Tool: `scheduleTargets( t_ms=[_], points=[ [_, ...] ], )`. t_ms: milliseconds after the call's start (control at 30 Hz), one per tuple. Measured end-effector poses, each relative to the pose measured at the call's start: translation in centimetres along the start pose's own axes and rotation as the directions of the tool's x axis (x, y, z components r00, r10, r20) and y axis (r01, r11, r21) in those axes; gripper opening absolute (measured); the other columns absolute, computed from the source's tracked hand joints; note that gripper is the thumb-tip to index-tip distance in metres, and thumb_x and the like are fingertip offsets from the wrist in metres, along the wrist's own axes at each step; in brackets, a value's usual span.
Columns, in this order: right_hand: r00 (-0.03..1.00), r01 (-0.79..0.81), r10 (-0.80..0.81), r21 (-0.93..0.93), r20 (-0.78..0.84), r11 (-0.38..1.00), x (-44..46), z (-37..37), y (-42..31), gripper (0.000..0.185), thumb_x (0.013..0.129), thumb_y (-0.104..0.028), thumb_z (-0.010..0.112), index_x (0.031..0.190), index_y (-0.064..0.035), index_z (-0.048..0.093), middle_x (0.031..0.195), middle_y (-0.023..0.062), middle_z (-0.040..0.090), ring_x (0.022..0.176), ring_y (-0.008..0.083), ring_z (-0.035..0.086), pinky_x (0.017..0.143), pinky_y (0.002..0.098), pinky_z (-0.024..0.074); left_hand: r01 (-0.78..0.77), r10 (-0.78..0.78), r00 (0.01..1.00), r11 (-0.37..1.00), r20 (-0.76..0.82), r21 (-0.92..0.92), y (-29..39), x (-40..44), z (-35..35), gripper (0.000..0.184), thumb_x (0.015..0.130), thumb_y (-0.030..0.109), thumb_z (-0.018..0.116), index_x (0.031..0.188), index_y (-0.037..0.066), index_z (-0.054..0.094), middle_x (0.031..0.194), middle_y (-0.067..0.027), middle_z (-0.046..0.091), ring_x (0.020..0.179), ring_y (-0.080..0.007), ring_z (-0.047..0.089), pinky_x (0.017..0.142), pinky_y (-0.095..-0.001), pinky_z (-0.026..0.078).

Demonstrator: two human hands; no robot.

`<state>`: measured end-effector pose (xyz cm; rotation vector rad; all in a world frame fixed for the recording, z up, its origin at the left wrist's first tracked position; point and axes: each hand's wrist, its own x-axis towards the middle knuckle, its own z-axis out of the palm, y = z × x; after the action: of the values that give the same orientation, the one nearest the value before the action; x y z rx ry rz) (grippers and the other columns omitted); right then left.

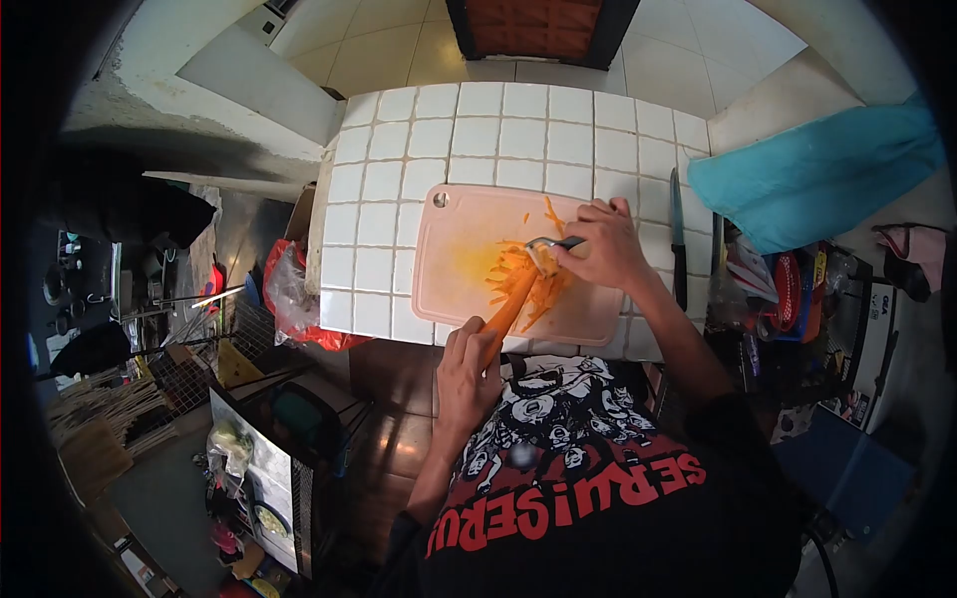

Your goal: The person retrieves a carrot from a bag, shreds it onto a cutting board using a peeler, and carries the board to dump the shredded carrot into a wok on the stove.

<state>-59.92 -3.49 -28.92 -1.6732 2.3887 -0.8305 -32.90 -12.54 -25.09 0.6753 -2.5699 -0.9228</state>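
A carrot [510, 305] slants over a pink cutting board [454, 299], its thick lower end wrapped in the fingers of my left hand [467, 371]. My right hand [608, 245] is closed around the dark handle of a peeler [544, 243]. The peeler's metal head lies at the carrot's far end, touching or very near it; the exact contact is hard to see. Orange carrot shavings [546, 299] are heaped on the board around and under the carrot. A few loose strips lie near the board's far edge, by my right hand.
The board rests on a white tiled counter [374, 214]. A knife [678, 239] lies along the counter's right side. Beyond it hangs a turquoise cloth [817, 174]. A red plastic bag [289, 299] is at the left edge, and a basket of small items [783, 289] stands at right.
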Motion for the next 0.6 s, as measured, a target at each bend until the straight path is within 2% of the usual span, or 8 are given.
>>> scheduleTargets(
  t_ms=[167,267,333,367,400,467,600],
  points=[
    [0.999,-0.046,0.046,-0.062,-0.007,0.997,0.3,-1.0,-0.1,0.025,0.075,-0.034,0.077,0.074,-0.0104,0.069,0.076,0.0029,0.055,0.080,0.0197,0.054,0.087,0.0376,0.0330,-0.015,0.014,1.000,1.000,0.019,0.023,-0.1,0.4,-0.5,0.036,0.075,-0.010,0.065,0.108,0.002,0.055,0.116,-0.0169,0.060,0.100,-0.0382,0.059,0.080,-0.0445,0.052],
    [1.000,0.002,-0.003,-0.021,-0.017,1.000,0.8,-1.9,-3.0,0.025,0.076,-0.034,0.076,0.074,-0.0107,0.069,0.077,0.0032,0.054,0.082,0.0196,0.054,0.087,0.0381,0.0333,-0.011,0.011,1.000,1.000,0.007,0.026,0.0,0.6,-0.3,0.039,0.071,-0.011,0.070,0.104,0.003,0.054,0.112,-0.0165,0.061,0.098,-0.0379,0.060,0.081,-0.0443,0.051],
    [0.994,0.098,-0.101,0.068,0.044,0.993,0.8,-2.2,-5.0,0.025,0.076,-0.034,0.076,0.073,-0.0107,0.069,0.078,0.0034,0.053,0.083,0.0195,0.053,0.087,0.0384,0.0331,-0.013,0.013,1.000,0.999,0.013,0.033,0.1,0.8,-0.3,0.039,0.072,-0.011,0.069,0.104,0.003,0.054,0.112,-0.0164,0.061,0.097,-0.0381,0.060,0.081,-0.0443,0.051],
    [0.989,0.144,-0.145,0.070,0.022,0.987,0.7,-2.0,-5.6,0.025,0.076,-0.034,0.076,0.073,-0.0104,0.069,0.078,0.0038,0.052,0.085,0.0195,0.052,0.087,0.0386,0.0331,-0.013,0.012,1.000,0.999,0.013,0.040,0.2,0.9,-0.3,0.038,0.072,-0.011,0.069,0.104,0.003,0.054,0.111,-0.0163,0.062,0.097,-0.0383,0.060,0.081,-0.0443,0.051],
    [0.989,0.147,-0.149,0.072,0.022,0.987,0.9,-2.1,-6.1,0.025,0.076,-0.034,0.076,0.073,-0.0104,0.069,0.078,0.0038,0.052,0.085,0.0195,0.052,0.087,0.0386,0.0331,-0.010,0.010,1.000,0.999,0.011,0.043,0.2,1.1,-0.3,0.038,0.072,-0.011,0.069,0.104,0.003,0.054,0.111,-0.0163,0.062,0.097,-0.0383,0.060,0.081,-0.0443,0.051],
    [0.978,0.148,-0.159,0.084,0.135,0.985,1.0,-2.6,-6.8,0.030,0.078,-0.040,0.073,0.077,-0.0100,0.074,0.079,0.0036,0.055,0.086,0.0185,0.053,0.088,0.0379,0.0325,-0.031,0.031,0.999,0.999,0.012,0.045,0.2,1.2,-0.4,0.035,0.077,-0.009,0.065,0.108,0.003,0.055,0.114,-0.0168,0.059,0.099,-0.0378,0.059,0.080,-0.0448,0.052],
    [0.977,0.150,-0.159,0.067,0.145,0.986,1.4,-2.5,-6.0,0.030,0.078,-0.040,0.072,0.077,-0.0099,0.074,0.080,0.0034,0.056,0.087,0.0184,0.053,0.089,0.0377,0.0324,-0.064,0.065,0.998,0.996,-0.009,0.067,-0.3,1.0,-0.3,0.035,0.077,-0.009,0.065,0.109,0.004,0.056,0.114,-0.0163,0.059,0.098,-0.0374,0.059,0.079,-0.0449,0.052]
  ],
)
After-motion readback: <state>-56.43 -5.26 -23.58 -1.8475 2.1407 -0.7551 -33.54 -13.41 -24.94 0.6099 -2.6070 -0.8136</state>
